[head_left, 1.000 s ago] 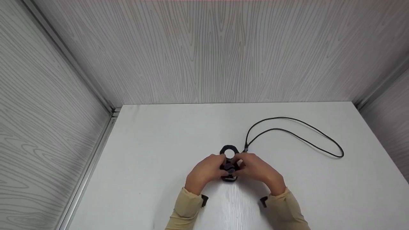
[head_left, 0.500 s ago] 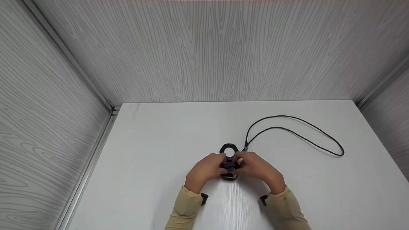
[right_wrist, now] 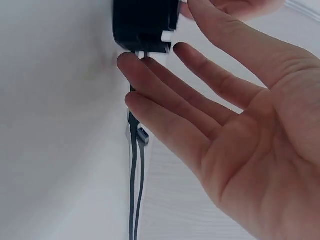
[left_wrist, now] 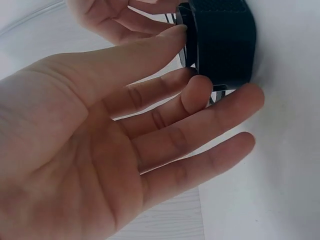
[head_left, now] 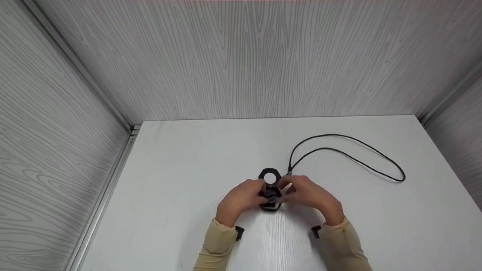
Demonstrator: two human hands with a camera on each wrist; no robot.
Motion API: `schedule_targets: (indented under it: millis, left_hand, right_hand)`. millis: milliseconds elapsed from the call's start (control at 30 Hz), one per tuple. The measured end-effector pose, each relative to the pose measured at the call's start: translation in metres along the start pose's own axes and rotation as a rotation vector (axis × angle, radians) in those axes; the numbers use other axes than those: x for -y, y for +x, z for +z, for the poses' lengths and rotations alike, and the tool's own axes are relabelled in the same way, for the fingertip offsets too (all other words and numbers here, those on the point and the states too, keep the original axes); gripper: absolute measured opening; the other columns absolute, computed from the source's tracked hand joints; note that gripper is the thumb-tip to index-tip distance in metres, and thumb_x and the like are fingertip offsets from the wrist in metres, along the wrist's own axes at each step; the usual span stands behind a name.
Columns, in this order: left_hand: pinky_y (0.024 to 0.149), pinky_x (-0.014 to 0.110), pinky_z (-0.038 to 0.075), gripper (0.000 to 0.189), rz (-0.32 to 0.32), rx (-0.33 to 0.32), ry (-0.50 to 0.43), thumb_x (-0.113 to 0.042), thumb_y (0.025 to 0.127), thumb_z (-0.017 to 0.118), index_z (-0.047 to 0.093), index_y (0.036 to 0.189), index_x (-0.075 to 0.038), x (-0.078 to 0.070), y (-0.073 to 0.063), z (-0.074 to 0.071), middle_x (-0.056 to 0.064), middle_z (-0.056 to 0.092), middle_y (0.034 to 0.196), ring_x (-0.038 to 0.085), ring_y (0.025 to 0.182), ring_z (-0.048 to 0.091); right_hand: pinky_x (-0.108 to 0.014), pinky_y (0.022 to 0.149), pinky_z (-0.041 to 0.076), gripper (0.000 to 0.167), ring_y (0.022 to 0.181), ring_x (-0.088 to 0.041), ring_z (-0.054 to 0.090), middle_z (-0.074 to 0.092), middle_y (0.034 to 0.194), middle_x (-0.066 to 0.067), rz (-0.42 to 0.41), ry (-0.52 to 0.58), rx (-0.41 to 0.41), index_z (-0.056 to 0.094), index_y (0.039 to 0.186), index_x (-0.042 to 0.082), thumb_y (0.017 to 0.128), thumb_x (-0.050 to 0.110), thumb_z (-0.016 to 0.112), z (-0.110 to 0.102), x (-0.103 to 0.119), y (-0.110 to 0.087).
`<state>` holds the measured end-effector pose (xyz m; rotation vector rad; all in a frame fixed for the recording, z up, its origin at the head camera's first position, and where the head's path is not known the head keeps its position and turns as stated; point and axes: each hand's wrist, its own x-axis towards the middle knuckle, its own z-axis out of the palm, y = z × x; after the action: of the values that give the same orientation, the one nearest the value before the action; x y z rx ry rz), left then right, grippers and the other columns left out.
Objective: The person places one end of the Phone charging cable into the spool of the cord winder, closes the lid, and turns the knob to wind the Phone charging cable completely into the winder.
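Note:
A small black octagonal case (head_left: 270, 207) lies on the white table with its ring-shaped lid (head_left: 269, 169) swung open away from me. Its lid has a bright round centre, and a dark round piece with a wavy line sits inside the body. From the left side, my left hand (head_left: 241, 199) grips the case between thumb and index, the thumb on its upper rim; the other fingers extend below. My right hand (head_left: 310, 194) is at the right side, fingers spread and loosely bent, index fingertip close by the case corner (right_wrist: 162, 46) in the right wrist view.
A thin black cord (head_left: 357, 143) runs from the case's right side and forms a long loop across the table's back right. A small metal clasp (right_wrist: 143, 135) shows on the cord. Grey wood-grain panels (head_left: 241, 60) bound the white table (head_left: 188, 150) at the back and sides.
My right hand has shifted slightly right, and its fingertips have spread away from the case. My left hand stays at the case's left side. The view has tipped slightly.

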<state>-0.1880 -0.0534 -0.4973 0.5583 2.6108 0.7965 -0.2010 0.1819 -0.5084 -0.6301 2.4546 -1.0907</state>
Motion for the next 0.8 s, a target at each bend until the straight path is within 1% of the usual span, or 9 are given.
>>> schedule_targets:
  millis: [100,167,267,333,400,500,667,733,800]
  left_hand:
    - [0.075,0.03,0.046,0.017,0.003,-0.009,0.005,-0.019,0.099,0.074,0.07,0.108,-0.005,0.0,-0.002,-0.002,0.006,0.074,0.096,0.013,0.078,0.054]
    - [0.071,0.029,0.044,0.02,0.011,-0.024,0.018,-0.022,0.101,0.072,0.07,0.111,-0.005,-0.001,-0.003,-0.004,0.007,0.073,0.095,0.012,0.075,0.053]
    - [0.069,0.028,0.044,0.024,0.025,-0.051,0.021,-0.024,0.103,0.07,0.07,0.115,-0.004,-0.002,-0.005,-0.007,0.007,0.073,0.094,0.011,0.074,0.053]
    - [0.067,0.028,0.044,0.025,0.023,-0.063,0.015,-0.025,0.104,0.069,0.069,0.118,-0.004,-0.001,-0.007,-0.009,0.007,0.072,0.093,0.01,0.073,0.054]
    - [0.066,0.027,0.043,0.025,0.016,-0.066,0.005,-0.025,0.104,0.068,0.07,0.118,-0.005,0.0,-0.009,-0.01,0.006,0.072,0.09,0.01,0.071,0.053]
    - [0.064,0.026,0.042,0.026,-0.005,-0.058,0.002,-0.026,0.104,0.068,0.07,0.12,-0.006,0.001,-0.01,-0.011,0.005,0.071,0.089,0.01,0.07,0.052]
    - [0.067,0.027,0.043,0.027,-0.025,-0.054,0.003,-0.027,0.105,0.067,0.07,0.122,-0.007,0.001,-0.01,-0.013,0.005,0.072,0.092,0.01,0.073,0.053]
    - [0.067,0.027,0.043,0.028,-0.026,-0.053,-0.005,-0.027,0.105,0.067,0.07,0.124,-0.007,0.002,-0.01,-0.014,0.006,0.073,0.094,0.011,0.074,0.054]
    - [0.067,0.027,0.043,0.028,-0.03,-0.05,-0.008,-0.028,0.105,0.067,0.069,0.125,-0.008,0.002,-0.01,-0.015,0.006,0.072,0.094,0.011,0.075,0.053]
  right_hand:
    - [-0.036,0.09,0.056,0.034,0.105,-0.023,0.074,0.077,0.115,-0.005,-0.001,-0.007,-0.046,0.073,0.119,0.011,0.097,0.036,0.077,-0.011,-0.006,-0.005]
    - [-0.036,0.088,0.057,0.032,0.101,-0.025,0.074,0.078,0.114,-0.006,0.005,-0.012,-0.112,0.073,0.118,0.011,0.101,0.038,0.071,-0.018,-0.013,-0.007]
    - [-0.035,0.085,0.056,0.027,0.1,-0.028,0.073,0.077,0.116,-0.01,0.054,-0.038,-0.219,0.073,0.119,0.011,0.106,0.034,0.064,-0.029,-0.027,-0.008]
    - [-0.036,0.084,0.055,0.027,0.101,-0.03,0.072,0.075,0.119,-0.013,0.096,-0.064,-0.258,0.071,0.121,0.009,0.107,0.031,0.062,-0.034,-0.037,-0.007]
    - [-0.039,0.087,0.053,0.029,0.105,-0.03,0.069,0.071,0.126,-0.016,0.129,-0.093,-0.268,0.068,0.127,0.006,0.108,0.027,0.061,-0.037,-0.047,-0.004]
    - [-0.046,0.092,0.053,0.035,0.109,-0.035,0.067,0.06,0.142,-0.021,0.131,-0.102,-0.265,0.061,0.138,0.002,0.109,0.021,0.059,-0.04,-0.057,-0.001]
    - [-0.057,0.1,0.051,0.049,0.115,-0.042,0.064,0.038,0.163,-0.029,0.055,-0.113,-0.259,0.044,0.155,-0.002,0.108,0.01,0.054,-0.04,-0.065,0.007]
    - [-0.061,0.106,0.047,0.051,0.12,-0.045,0.062,0.036,0.165,-0.031,0.019,-0.134,-0.256,0.042,0.156,-0.005,0.108,0.007,0.053,-0.038,-0.067,0.012]
    - [-0.064,0.111,0.043,0.051,0.125,-0.048,0.059,0.038,0.163,-0.034,-0.011,-0.155,-0.26,0.043,0.154,-0.008,0.105,0.004,0.054,-0.035,-0.068,0.016]
